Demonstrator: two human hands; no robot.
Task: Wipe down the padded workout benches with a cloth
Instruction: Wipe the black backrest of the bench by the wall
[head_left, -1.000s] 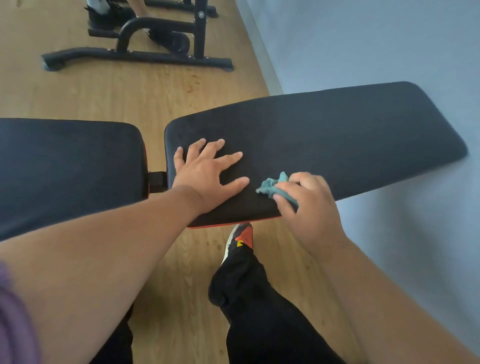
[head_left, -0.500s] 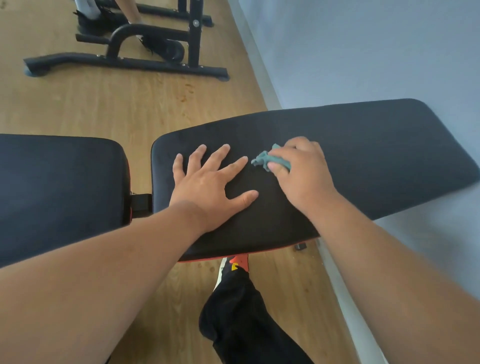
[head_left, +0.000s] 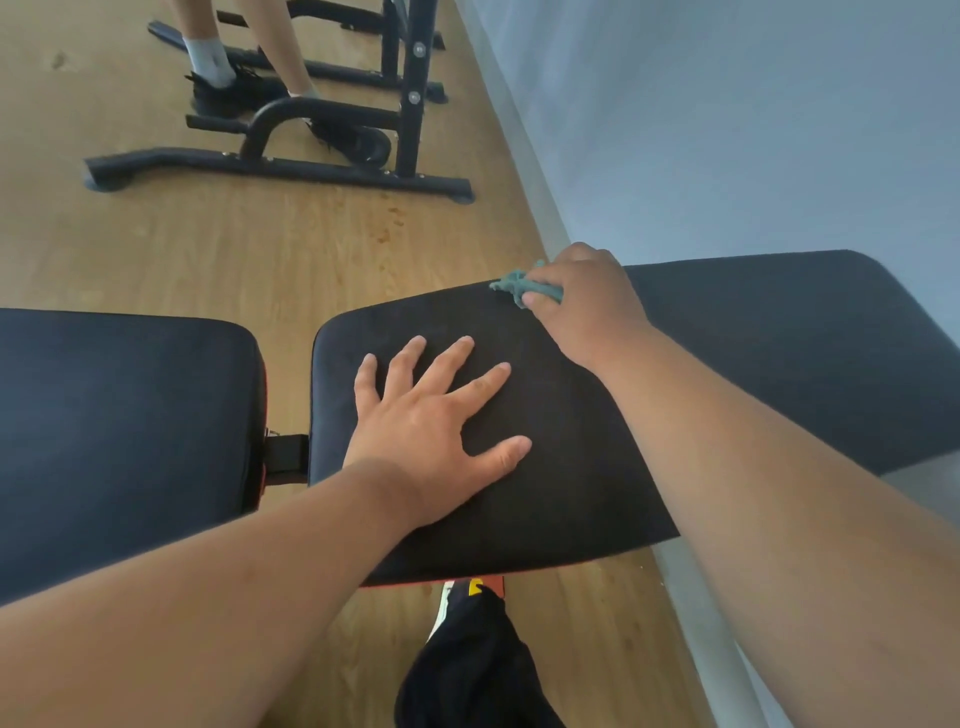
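A long black padded backrest (head_left: 753, 353) stretches from the middle of the view to the right, by the wall. To its left lies the black seat pad (head_left: 119, 431) of the same bench, joined by a strap. My left hand (head_left: 431, 415) lies flat on the backrest with its fingers spread. My right hand (head_left: 582, 306) grips a small teal cloth (head_left: 519, 287) and presses it on the far edge of the backrest; most of the cloth is hidden under my fingers.
A black metal exercise frame (head_left: 291, 166) stands on the wooden floor (head_left: 208, 249) beyond the bench, and another person's legs (head_left: 213, 57) stand inside it. A pale wall (head_left: 727, 130) runs along the right. My own leg and shoe (head_left: 467, 649) are below the bench.
My right hand has slid the cloth across the backrest from its near edge to its far edge. My left hand has stayed flat in the same spot.
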